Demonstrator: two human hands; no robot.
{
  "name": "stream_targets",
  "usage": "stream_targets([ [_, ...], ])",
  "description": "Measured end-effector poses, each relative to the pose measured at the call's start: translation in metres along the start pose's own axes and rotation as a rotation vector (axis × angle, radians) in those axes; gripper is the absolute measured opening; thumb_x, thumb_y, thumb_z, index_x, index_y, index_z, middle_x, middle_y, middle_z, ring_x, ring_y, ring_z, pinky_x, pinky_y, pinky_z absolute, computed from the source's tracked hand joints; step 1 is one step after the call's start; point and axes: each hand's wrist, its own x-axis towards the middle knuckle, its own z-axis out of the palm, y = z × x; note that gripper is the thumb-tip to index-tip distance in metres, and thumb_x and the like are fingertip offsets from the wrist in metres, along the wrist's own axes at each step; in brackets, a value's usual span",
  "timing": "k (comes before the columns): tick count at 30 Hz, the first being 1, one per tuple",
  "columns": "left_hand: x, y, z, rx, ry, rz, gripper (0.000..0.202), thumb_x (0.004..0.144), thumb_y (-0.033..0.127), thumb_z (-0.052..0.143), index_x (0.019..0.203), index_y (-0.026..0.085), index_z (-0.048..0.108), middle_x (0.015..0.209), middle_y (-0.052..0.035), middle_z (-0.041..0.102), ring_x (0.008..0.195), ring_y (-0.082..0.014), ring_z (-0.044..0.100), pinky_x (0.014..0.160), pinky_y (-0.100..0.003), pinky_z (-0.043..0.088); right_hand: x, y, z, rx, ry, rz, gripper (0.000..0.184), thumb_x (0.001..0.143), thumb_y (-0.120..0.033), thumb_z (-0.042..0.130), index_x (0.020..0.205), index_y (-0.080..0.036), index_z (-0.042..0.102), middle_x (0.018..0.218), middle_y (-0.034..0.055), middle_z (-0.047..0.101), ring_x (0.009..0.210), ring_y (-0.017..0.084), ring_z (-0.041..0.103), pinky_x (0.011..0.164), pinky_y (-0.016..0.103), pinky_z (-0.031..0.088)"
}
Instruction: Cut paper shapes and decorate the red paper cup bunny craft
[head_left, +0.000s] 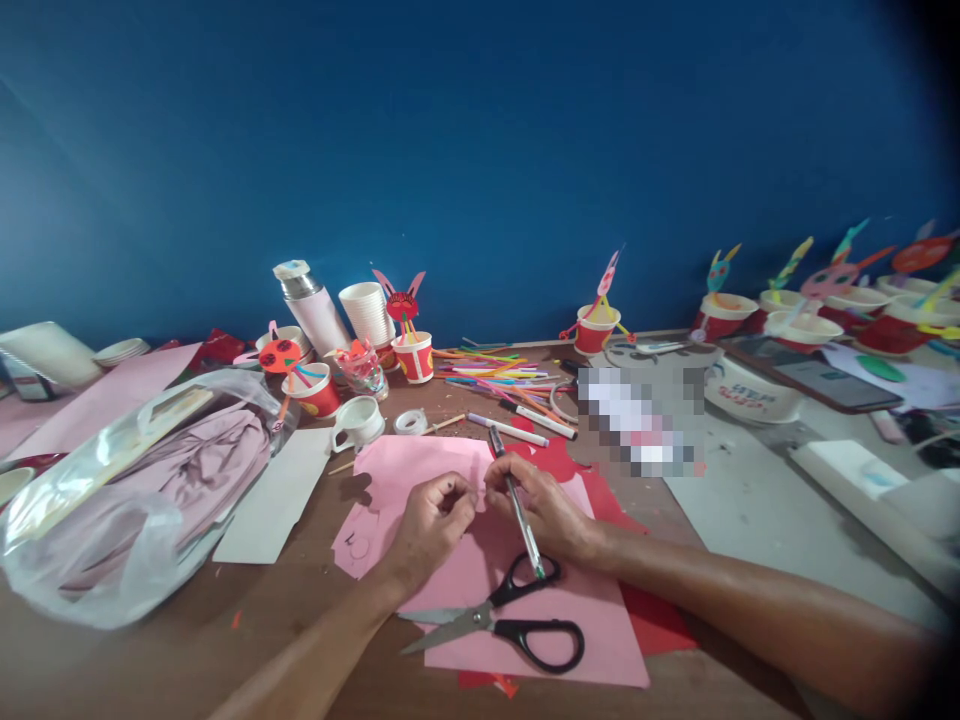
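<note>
Behind everything, a big blue wall (480,150). Below, a brown table (187,660). On the table, pink paper (450,575), flat under both hands, with red paper (652,610) peeking out. On the pink paper, black-handled scissors (480,617), with blades a bit apart and pointing left. Over the paper, a left hand (435,510) with fingers curled in; cannot tell if pinching anything. Just beside, a right hand (544,505) with fingers bent close, holding a slanted pen (517,505), low end by a scissor handle. Looks like tiny fingertip work, not writing or cutting. For the next move, needs steady fingertips and care around the scissors.
</note>
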Motion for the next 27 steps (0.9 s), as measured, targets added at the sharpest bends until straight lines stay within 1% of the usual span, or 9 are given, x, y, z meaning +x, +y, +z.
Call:
stream_targets([
  [3, 0.001, -0.004, -0.001, 0.051, -0.03, 0.028, 0.017, 0.079, 0.026, 0.052, 0.07, 0.013, 0.059, 0.061, 0.0, 0.055, 0.053, -0.0095, 0.046, 0.05, -0.02, 0.035, 0.0, 0.003, 0.0, -0.085, -0.006, -0.029, 0.007, 0.082, -0.016, 0.053, 0.087, -0.02, 0.053, 0.082, 0.0023, 0.062, 0.075, 0.015, 0.056, 0.068, 0.028, 0.044],
  [7, 0.002, -0.009, -0.002, 0.114, -0.074, 0.079, 0.019, 0.083, 0.026, 0.048, 0.075, 0.013, 0.06, 0.07, -0.0027, 0.06, 0.065, -0.0132, 0.053, 0.059, -0.022, 0.04, -0.002, 0.008, -0.002, -0.173, -0.034, -0.035, 0.006, 0.083, -0.018, 0.053, 0.089, -0.02, 0.054, 0.085, 0.0032, 0.064, 0.079, 0.018, 0.055, 0.069, 0.03, 0.044],
  [10, 0.002, -0.009, -0.004, 0.149, -0.066, 0.083, 0.019, 0.083, 0.026, 0.048, 0.075, 0.014, 0.06, 0.069, -0.0018, 0.06, 0.064, -0.013, 0.052, 0.057, -0.022, 0.039, -0.004, 0.012, -0.002, -0.196, -0.032, -0.045, 0.008, 0.083, -0.018, 0.054, 0.09, -0.021, 0.054, 0.086, 0.0024, 0.064, 0.08, 0.018, 0.055, 0.07, 0.029, 0.043],
  [14, 0.004, -0.007, -0.007, 0.208, -0.028, 0.074, 0.017, 0.084, 0.025, 0.047, 0.074, 0.015, 0.057, 0.061, 0.0022, 0.052, 0.054, -0.0099, 0.045, 0.051, -0.021, 0.036, -0.007, 0.016, -0.003, -0.233, -0.025, -0.031, 0.009, 0.083, -0.017, 0.054, 0.09, -0.021, 0.052, 0.087, 0.001, 0.064, 0.079, 0.018, 0.054, 0.069, 0.028, 0.041],
  [17, 0.005, -0.007, -0.007, 0.284, -0.003, 0.122, 0.017, 0.085, 0.025, 0.046, 0.074, 0.016, 0.056, 0.063, 0.0022, 0.052, 0.055, -0.0101, 0.046, 0.052, -0.021, 0.037, -0.009, 0.017, -0.004, -0.259, -0.025, -0.033, 0.009, 0.083, -0.016, 0.054, 0.09, -0.021, 0.051, 0.087, 0.0008, 0.065, 0.077, 0.017, 0.054, 0.069, 0.027, 0.039],
  [19, 0.005, -0.009, -0.006, 0.34, 0.006, 0.163, 0.017, 0.085, 0.025, 0.046, 0.074, 0.016, 0.057, 0.066, 0.0011, 0.054, 0.058, -0.0108, 0.048, 0.056, -0.021, 0.038, -0.01, 0.017, -0.004, -0.296, -0.03, -0.086, 0.007, 0.084, -0.017, 0.053, 0.091, -0.02, 0.051, 0.085, 0.0013, 0.066, 0.075, 0.017, 0.055, 0.07, 0.028, 0.037],
  [23, 0.006, -0.015, -0.005, 0.424, 0.033, 0.215, 0.018, 0.085, 0.024, 0.046, 0.075, 0.016, 0.058, 0.067, 0.0004, 0.056, 0.061, -0.0113, 0.051, 0.059, -0.022, 0.04, -0.011, 0.018, -0.001, -0.419, -0.049, -0.276, 0.006, 0.087, -0.019, 0.048, 0.091, -0.017, 0.052, 0.076, 0.0024, 0.067, 0.065, 0.016, 0.055, 0.072, 0.031, 0.031],
  [25, 0.006, -0.017, -0.006, 0.454, 0.047, 0.234, 0.017, 0.085, 0.023, 0.046, 0.078, 0.016, 0.059, 0.066, 0.0006, 0.057, 0.06, -0.0109, 0.051, 0.06, -0.021, 0.041, -0.012, 0.02, 0.001, -0.463, -0.054, -0.296, 0.007, 0.087, -0.018, 0.047, 0.091, -0.016, 0.053, 0.073, 0.0028, 0.066, 0.064, 0.016, 0.056, 0.07, 0.03, 0.028],
  [27, 0.005, -0.017, -0.007, 0.487, 0.046, 0.257, 0.015, 0.085, 0.021, 0.046, 0.08, 0.017, 0.06, 0.068, 0.0005, 0.058, 0.061, -0.0106, 0.052, 0.061, -0.021, 0.041, -0.012, 0.022, 0.002, -0.505, -0.071, -0.273, 0.009, 0.085, -0.015, 0.047, 0.091, -0.016, 0.053, 0.072, 0.0026, 0.066, 0.064, 0.016, 0.056, 0.069, 0.03, 0.027],
])
